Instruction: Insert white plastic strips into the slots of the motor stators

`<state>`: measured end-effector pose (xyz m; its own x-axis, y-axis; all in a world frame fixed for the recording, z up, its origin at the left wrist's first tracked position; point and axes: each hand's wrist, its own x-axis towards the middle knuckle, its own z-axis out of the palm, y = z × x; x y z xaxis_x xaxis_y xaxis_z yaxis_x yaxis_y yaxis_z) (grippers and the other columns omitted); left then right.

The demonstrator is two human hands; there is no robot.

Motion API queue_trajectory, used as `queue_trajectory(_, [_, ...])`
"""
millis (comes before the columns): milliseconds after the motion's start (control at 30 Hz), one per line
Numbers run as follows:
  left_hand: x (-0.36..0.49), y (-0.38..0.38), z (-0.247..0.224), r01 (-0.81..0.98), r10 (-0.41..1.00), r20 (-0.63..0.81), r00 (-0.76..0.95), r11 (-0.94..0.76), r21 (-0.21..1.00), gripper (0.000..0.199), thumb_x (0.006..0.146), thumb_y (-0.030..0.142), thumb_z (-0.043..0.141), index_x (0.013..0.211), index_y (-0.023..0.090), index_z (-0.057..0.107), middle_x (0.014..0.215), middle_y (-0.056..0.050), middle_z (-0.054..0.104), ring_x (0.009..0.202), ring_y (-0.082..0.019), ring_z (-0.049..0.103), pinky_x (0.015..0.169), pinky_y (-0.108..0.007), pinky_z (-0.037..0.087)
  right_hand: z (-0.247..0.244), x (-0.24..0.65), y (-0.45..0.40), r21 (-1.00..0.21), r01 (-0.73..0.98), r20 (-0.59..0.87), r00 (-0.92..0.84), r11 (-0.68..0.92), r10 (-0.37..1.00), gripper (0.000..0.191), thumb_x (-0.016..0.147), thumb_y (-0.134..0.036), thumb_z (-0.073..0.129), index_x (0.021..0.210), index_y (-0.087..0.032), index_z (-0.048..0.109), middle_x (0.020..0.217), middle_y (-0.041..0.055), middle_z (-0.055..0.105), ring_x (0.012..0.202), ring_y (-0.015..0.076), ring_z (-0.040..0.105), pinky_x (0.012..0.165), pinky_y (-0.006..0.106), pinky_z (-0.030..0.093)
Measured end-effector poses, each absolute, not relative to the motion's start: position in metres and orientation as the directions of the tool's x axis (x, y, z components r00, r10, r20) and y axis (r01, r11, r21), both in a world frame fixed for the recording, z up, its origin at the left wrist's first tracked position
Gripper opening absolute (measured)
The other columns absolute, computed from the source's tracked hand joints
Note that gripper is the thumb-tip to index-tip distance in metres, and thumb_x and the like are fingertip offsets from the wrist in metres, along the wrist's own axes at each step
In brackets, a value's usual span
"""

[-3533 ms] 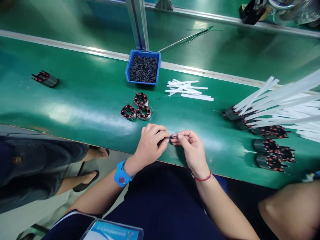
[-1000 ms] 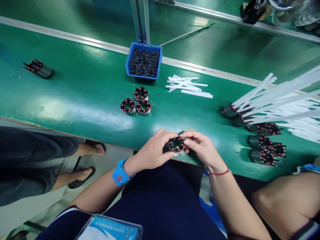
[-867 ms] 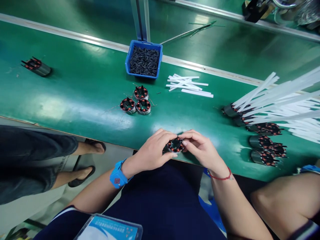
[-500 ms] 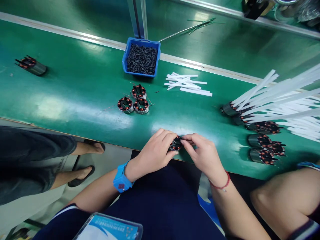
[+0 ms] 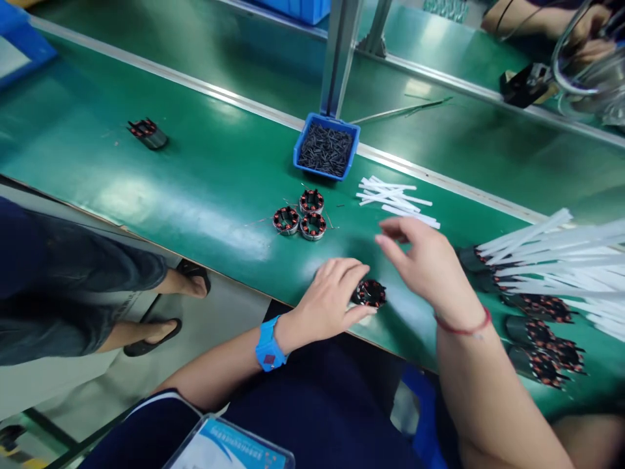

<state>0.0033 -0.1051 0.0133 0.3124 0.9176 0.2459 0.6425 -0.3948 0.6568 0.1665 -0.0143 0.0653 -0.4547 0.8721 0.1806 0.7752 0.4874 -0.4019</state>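
Observation:
My left hand (image 5: 331, 298) holds a small wound stator (image 5: 370, 293), black with red copper coils, at the near edge of the green belt (image 5: 195, 182). My right hand (image 5: 430, 264) is lifted off it, fingers apart and empty, and hovers just below a loose pile of white strips (image 5: 396, 197). Three more stators (image 5: 300, 217) stand clustered on the belt to the left of my hands. A blue bin of small black sleeves (image 5: 326, 144) sits behind them.
Several stators stuffed with long white strips (image 5: 527, 286) lie at the right. A lone stator (image 5: 147, 133) lies far left on the belt. A metal post (image 5: 339, 55) rises behind the bin. Another person's legs (image 5: 73, 293) stand at the left, and another person's hands (image 5: 581, 26) work at the far right.
My right hand has let go of the stator and lifted up toward the white strips. My left hand keeps the stator. The view has swung left and up.

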Motion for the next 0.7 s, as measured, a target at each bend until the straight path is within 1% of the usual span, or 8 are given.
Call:
queue_trajectory(100, [-0.026, -0.093, 0.021, 0.787, 0.941, 0.329, 0.079, -0.262, 0.559, 0.046, 0.085, 0.039, 0.055, 0.122, 0.014, 0.047, 0.121, -0.015, 0.051, 0.114, -0.030, 0.044, 0.098, -0.048, 0.037, 0.068, 0.120, 0.052, -0.243, 0.733, 0.356, -0.542, 0.635, 0.761, 0.020, 0.087, -0.022, 0.049, 0.101, -0.018, 0.062, 0.097, 0.0101, 0.064, 0.092, 0.0261, 0.057, 0.078, 0.039, 0.043])
queue_trajectory(167, [-0.043, -0.082, 0.023, 0.885, 0.943, 0.331, 0.016, -0.167, 0.434, 0.038, 0.084, 0.030, 0.056, 0.118, 0.014, 0.052, 0.124, -0.017, 0.050, 0.117, -0.034, 0.041, 0.097, -0.052, 0.035, 0.062, 0.087, 0.094, -0.121, 0.722, 0.391, -0.596, 0.681, 0.701, 0.022, 0.085, -0.018, 0.048, 0.100, -0.015, 0.063, 0.101, 0.0131, 0.062, 0.097, 0.0287, 0.053, 0.080, 0.042, 0.040])
queue_trajectory(267, [-0.056, -0.072, 0.022, 0.950, 0.950, 0.302, 0.083, -0.167, 0.264, 0.027, 0.083, 0.020, 0.057, 0.109, 0.013, 0.058, 0.131, -0.018, 0.046, 0.123, -0.036, 0.037, 0.099, -0.053, 0.033, 0.048, 0.049, 0.138, -0.013, 0.747, 0.300, -0.631, 0.665, 0.716, 0.022, 0.083, -0.014, 0.049, 0.095, -0.009, 0.066, 0.099, 0.0174, 0.062, 0.098, 0.0311, 0.051, 0.078, 0.044, 0.039])
queue_trajectory(333, [-0.057, -0.072, 0.019, 0.956, 0.943, 0.308, 0.123, -0.196, 0.219, 0.018, 0.085, 0.018, 0.054, 0.100, 0.013, 0.061, 0.132, -0.017, 0.047, 0.125, -0.036, 0.036, 0.101, -0.052, 0.033, 0.042, 0.035, 0.152, 0.003, 0.774, 0.228, -0.617, 0.633, 0.753, 0.021, 0.081, -0.013, 0.050, 0.091, -0.008, 0.067, 0.096, 0.0182, 0.064, 0.094, 0.0304, 0.054, 0.077, 0.043, 0.039])
queue_trajectory(433, [-0.052, -0.082, 0.015, 0.940, 0.931, 0.321, 0.173, -0.253, 0.229, 0.013, 0.087, 0.019, 0.051, 0.088, 0.014, 0.063, 0.130, -0.015, 0.050, 0.126, -0.035, 0.037, 0.100, -0.051, 0.034, 0.041, 0.032, 0.156, -0.020, 0.799, 0.204, -0.585, 0.601, 0.785, 0.019, 0.082, -0.014, 0.050, 0.086, -0.011, 0.068, 0.094, 0.0163, 0.065, 0.090, 0.0291, 0.056, 0.078, 0.043, 0.039])
queue_trajectory(533, [-0.045, -0.094, 0.017, 0.894, 0.924, 0.268, 0.273, -0.347, 0.285, 0.013, 0.087, 0.022, 0.051, 0.088, 0.014, 0.061, 0.123, -0.013, 0.055, 0.120, -0.031, 0.043, 0.095, -0.046, 0.038, 0.042, 0.039, 0.151, -0.098, 0.819, 0.254, -0.529, 0.566, 0.810, 0.018, 0.083, -0.018, 0.051, 0.084, -0.014, 0.068, 0.096, 0.0143, 0.065, 0.094, 0.0298, 0.055, 0.081, 0.044, 0.038])
queue_trajectory(600, [-0.042, -0.099, 0.021, 0.862, 0.926, 0.213, 0.312, -0.370, 0.346, 0.015, 0.088, 0.027, 0.052, 0.091, 0.014, 0.059, 0.117, -0.011, 0.058, 0.109, -0.027, 0.050, 0.088, -0.041, 0.041, 0.040, 0.046, 0.149, -0.198, 0.811, 0.297, -0.485, 0.550, 0.823, 0.018, 0.083, -0.020, 0.051, 0.085, -0.016, 0.068, 0.097, 0.0125, 0.065, 0.094, 0.0286, 0.056, 0.082, 0.043, 0.039])
queue_trajectory(700, [-0.042, -0.097, 0.030, 0.834, 0.940, 0.144, 0.309, -0.340, 0.435, 0.020, 0.089, 0.032, 0.051, 0.093, 0.014, 0.057, 0.105, -0.009, 0.061, 0.093, -0.023, 0.054, 0.079, -0.037, 0.041, 0.035, 0.057, 0.150, -0.387, 0.730, 0.336, -0.458, 0.564, 0.823, 0.017, 0.083, -0.021, 0.053, 0.087, -0.016, 0.069, 0.090, 0.0079, 0.066, 0.086, 0.0232, 0.059, 0.080, 0.038, 0.042])
